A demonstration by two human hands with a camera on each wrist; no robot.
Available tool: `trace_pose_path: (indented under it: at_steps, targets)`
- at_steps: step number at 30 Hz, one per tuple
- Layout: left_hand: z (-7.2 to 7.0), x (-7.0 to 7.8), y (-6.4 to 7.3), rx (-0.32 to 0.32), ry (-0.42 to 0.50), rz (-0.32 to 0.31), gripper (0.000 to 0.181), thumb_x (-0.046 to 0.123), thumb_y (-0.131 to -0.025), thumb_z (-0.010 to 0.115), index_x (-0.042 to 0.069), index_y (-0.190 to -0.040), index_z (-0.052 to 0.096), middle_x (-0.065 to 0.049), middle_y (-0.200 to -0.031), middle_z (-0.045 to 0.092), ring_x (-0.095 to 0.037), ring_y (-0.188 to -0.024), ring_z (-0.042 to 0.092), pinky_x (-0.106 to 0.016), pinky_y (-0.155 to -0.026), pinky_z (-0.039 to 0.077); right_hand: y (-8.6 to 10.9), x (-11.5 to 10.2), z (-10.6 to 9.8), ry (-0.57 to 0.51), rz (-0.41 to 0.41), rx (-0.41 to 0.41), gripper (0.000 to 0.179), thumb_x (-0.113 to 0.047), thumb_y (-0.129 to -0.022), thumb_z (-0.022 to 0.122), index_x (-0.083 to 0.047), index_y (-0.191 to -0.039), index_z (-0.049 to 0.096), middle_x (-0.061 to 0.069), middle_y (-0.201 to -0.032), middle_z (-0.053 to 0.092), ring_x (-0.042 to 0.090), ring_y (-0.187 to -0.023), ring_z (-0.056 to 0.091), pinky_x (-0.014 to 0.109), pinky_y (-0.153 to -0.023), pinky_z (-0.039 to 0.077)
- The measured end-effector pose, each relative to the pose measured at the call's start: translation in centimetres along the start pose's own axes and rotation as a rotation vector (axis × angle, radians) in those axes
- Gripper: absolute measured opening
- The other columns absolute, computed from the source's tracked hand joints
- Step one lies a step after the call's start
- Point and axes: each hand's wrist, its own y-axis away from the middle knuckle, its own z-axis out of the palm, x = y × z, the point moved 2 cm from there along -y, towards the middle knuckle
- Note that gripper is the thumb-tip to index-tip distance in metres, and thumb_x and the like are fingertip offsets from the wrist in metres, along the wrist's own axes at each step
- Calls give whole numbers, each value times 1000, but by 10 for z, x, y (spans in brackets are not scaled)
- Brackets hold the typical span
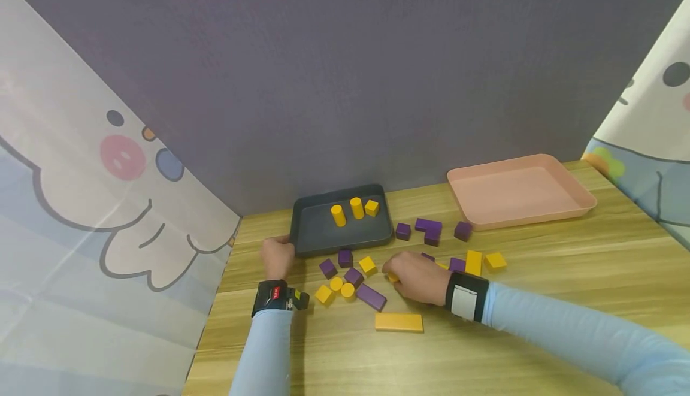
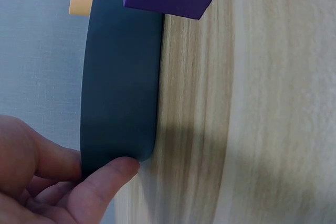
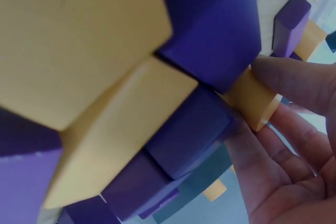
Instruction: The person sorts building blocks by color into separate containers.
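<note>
At the near left corner of a dark grey tray point(image 1: 315, 222), my left hand point(image 1: 277, 258) pinches the tray's wall point(image 2: 121, 82) between thumb and fingers. Two upright yellow cylinders point(image 1: 338, 216) and a yellow cube point(image 1: 372, 208) are inside that tray. My right hand point(image 1: 423, 277) grips a yellow cylinder point(image 3: 253, 103) with thumb and fingers, low over the table among the blocks. In the right wrist view the cylinder is beside a purple block point(image 3: 215, 35) and a long yellow block point(image 3: 121, 135). The right hand partly covers some blocks in the head view.
A pink tray point(image 1: 517, 195) stands at the back right. Loose purple cubes point(image 1: 402, 232) and yellow blocks point(image 1: 495, 262) lie around the right hand. Between the hands are several more blocks, including a flat purple block point(image 1: 371, 297); a yellow plank point(image 1: 399, 323) lies nearer. A grey wall rises behind.
</note>
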Motion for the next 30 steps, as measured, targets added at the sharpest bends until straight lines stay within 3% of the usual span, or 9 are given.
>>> trace_pose_path:
  at_steps: [5,11,14,22,30]
  targets:
    - [0,0,0,-12,-4,-5,42,-4,-84,52,-5,-120,75,-27,-126,72,-43,-130,63,-55,-102,54,0,-3,-5,8,14,18,21,-5,-88,78,-9,-109,80,4,-107,81,14,-93,74,34,-81,62]
    - [0,1,0,-13,-2,-6,43,-5,-83,52,-7,-120,74,-28,-126,71,-43,-130,62,-55,-103,54,-6,-11,-12,-27,8,17,23,-5,-89,77,-9,-111,80,4,-107,80,8,-83,65,27,-72,55]
    - [0,1,-1,-8,-6,0,42,-5,-83,52,-7,-119,74,-28,-124,71,-43,-129,63,-55,-102,55,-12,-16,-17,-29,1,19,20,-5,-89,77,-9,-109,79,3,-103,80,8,-81,66,27,-73,58]
    - [-1,0,-2,8,-22,-1,41,-4,-84,54,-6,-118,75,-27,-122,72,-43,-126,65,-55,-99,55,-41,-28,-36,-1,-58,98,21,-3,-88,77,-7,-108,79,6,-106,80,20,-96,74,35,-83,62]
    - [1,0,0,27,-22,27,41,-4,-82,53,-6,-115,76,-26,-118,74,-42,-116,70,-52,-89,59,-79,-23,-45,-11,-5,145,29,-6,-91,77,-6,-120,77,10,-118,79,22,-100,76,34,-86,63]
